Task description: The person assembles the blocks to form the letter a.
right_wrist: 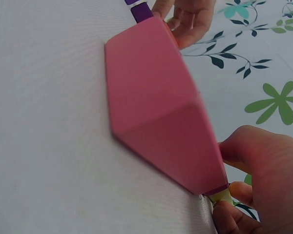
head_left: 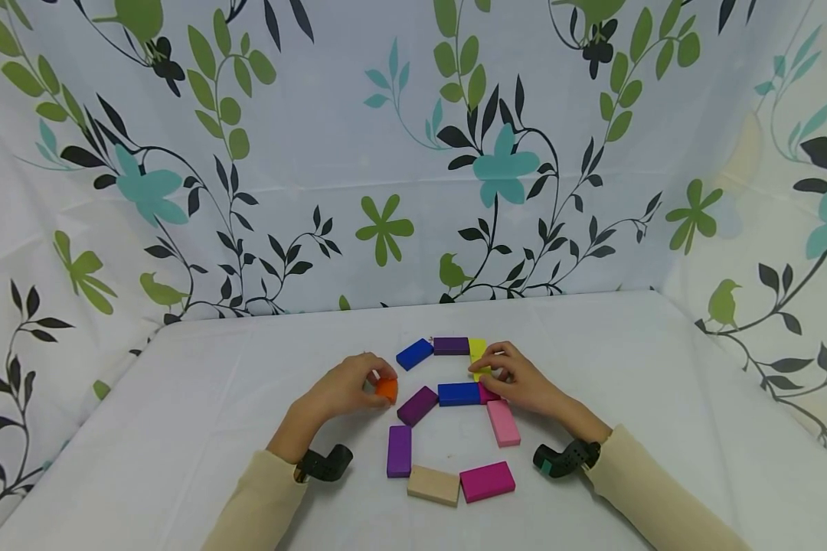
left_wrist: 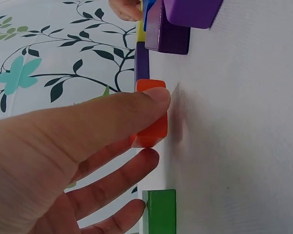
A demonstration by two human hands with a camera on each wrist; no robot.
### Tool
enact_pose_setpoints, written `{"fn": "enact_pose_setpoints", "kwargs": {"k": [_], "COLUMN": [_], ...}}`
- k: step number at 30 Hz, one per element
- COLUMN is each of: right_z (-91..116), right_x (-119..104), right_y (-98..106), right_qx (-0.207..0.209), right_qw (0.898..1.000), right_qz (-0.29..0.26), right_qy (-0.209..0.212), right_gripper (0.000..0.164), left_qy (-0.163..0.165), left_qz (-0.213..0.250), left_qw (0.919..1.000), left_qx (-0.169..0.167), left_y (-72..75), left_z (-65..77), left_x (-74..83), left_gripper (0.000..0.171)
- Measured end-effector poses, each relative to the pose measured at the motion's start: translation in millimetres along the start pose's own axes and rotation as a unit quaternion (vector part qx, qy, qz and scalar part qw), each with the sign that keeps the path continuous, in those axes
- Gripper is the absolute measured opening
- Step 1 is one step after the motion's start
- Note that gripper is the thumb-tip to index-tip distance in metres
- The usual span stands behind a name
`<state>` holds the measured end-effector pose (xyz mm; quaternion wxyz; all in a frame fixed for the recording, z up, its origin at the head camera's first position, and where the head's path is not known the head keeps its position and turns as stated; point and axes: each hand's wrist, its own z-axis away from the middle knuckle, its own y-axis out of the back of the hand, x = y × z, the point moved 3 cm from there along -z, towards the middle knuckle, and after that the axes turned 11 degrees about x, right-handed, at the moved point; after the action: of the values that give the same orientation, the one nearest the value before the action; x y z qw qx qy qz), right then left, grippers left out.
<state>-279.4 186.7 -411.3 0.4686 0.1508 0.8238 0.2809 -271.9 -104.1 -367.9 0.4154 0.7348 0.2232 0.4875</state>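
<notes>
My left hand [head_left: 348,386] pinches an orange block [head_left: 387,389] between thumb and fingers, at the left of a figure laid out in coloured blocks. In the left wrist view the thumb lies on the orange block [left_wrist: 154,127], and a green block [left_wrist: 162,211] sits by the lower fingers. My right hand [head_left: 524,383] has curled fingers around the yellow block [head_left: 478,350] at the upper right of the figure. Under that hand a small magenta block [head_left: 486,393] is partly hidden. A pink block [right_wrist: 151,83] fills much of the right wrist view.
Blue [head_left: 414,354] and purple [head_left: 451,347] blocks form the top. Another blue block [head_left: 458,394] and a dark purple block [head_left: 417,405] lie mid-figure. Below are violet [head_left: 399,451], tan [head_left: 433,486] and magenta [head_left: 487,482] blocks. A patterned curtain [head_left: 413,153] hangs behind the white table [head_left: 593,329].
</notes>
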Motion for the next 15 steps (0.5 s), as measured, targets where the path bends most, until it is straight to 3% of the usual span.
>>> {"fn": "enact_pose_setpoints", "kwargs": {"k": [10, 15], "right_z": [0.5, 0.1], "right_x": [-1.0, -0.4], "right_y": [0.5, 0.7], "right_qx": [0.000, 0.000], "right_qw": [1.000, 1.000], "right_qz": [-0.004, -0.004], "right_qy": [0.000, -0.002], "right_gripper": [0.021, 0.021], "left_qy": [-0.022, -0.052], "left_qz": [0.015, 0.029], "left_qw": [0.9996, 0.9979], "left_qx": [0.012, 0.026], "left_y": [1.0, 1.7], "left_z": [0.2, -1.0], "left_x": [5.1, 8.9], "left_gripper": [0.034, 0.035]}}
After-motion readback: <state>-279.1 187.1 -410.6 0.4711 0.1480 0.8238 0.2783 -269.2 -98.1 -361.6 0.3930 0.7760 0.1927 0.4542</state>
